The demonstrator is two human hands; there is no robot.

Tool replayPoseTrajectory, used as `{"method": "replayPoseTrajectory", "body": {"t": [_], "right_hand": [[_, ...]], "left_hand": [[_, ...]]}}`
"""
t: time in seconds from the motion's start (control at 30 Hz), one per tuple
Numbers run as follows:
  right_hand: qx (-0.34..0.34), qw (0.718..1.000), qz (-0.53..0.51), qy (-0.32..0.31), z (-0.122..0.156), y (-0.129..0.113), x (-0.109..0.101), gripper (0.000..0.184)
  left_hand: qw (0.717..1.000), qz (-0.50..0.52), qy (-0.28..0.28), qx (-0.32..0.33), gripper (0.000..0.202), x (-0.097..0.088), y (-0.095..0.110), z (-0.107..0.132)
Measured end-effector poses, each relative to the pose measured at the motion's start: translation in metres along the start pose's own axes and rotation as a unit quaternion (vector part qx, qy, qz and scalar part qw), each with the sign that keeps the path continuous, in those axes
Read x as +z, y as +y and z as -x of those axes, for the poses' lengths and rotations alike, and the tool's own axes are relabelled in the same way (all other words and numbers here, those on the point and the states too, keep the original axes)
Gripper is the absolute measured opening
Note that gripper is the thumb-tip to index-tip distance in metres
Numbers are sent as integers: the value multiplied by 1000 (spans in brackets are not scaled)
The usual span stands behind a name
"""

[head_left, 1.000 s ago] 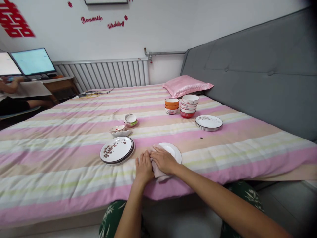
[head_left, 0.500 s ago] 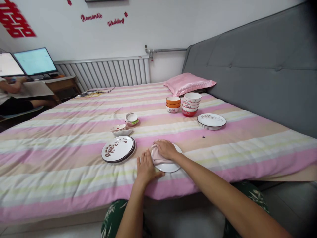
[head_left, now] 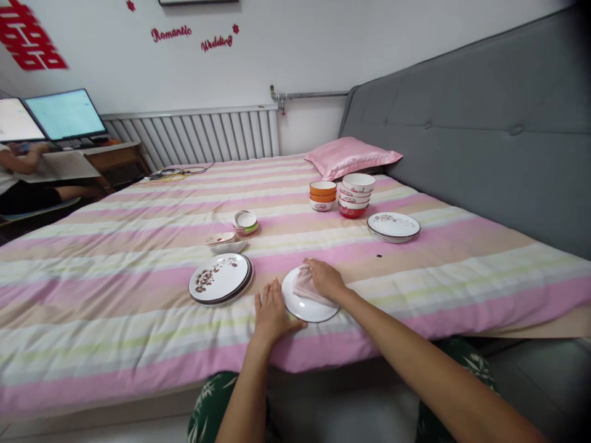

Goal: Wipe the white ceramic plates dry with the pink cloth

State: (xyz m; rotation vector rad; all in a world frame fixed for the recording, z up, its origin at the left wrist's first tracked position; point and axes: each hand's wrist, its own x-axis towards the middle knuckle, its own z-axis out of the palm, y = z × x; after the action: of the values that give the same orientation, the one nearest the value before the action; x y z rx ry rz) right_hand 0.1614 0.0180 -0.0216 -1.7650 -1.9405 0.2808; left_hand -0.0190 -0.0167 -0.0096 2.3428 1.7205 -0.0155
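A white plate (head_left: 305, 311) with a thin dark rim lies on the striped bed cover near the front edge. My right hand (head_left: 325, 280) grips a pale pink cloth (head_left: 308, 288) and presses it on the upper right of the plate. My left hand (head_left: 273, 312) rests at the plate's left edge, fingers spread and thumb along the near rim. Left of it sits a stack of plates (head_left: 219, 277) with brown flowers. Further right is another stack of flowered plates (head_left: 394, 225).
Orange and white bowls (head_left: 322, 192) stand beside a taller bowl stack (head_left: 355, 195), before a pink pillow (head_left: 351, 155). Small dishes (head_left: 227, 240) and little bowls (head_left: 245, 221) sit behind the left plates. A grey headboard (head_left: 471, 117) is at right; a person (head_left: 23, 172) sits far left.
My right hand has slid the cloth across the plate to the right, uncovering its left side. My left hand has stayed in place.
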Motion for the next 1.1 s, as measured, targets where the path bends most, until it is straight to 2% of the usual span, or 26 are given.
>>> {"method": "replayPoseTrajectory", "body": {"t": [0.37,0.53,0.8,0.97,1.1], "right_hand": [[78,996,9,43,38,7,-8,37],[86,991,49,93,56,5,-7,35],[29,978,57,198,85,3,5,38],[-38,977,62,202,102,-1,10,40],[-106,979,52,167,110,-6,10,40]], "left_hand": [[1000,-1,9,6,114,0,-1,1],[1000,-2,9,1,113,-2,1,2],[1000,-7,28,10,111,3,-2,1],[999,-22,32,14,107,5,-3,0],[999,-18,35,14,107,3,-1,2]]}}
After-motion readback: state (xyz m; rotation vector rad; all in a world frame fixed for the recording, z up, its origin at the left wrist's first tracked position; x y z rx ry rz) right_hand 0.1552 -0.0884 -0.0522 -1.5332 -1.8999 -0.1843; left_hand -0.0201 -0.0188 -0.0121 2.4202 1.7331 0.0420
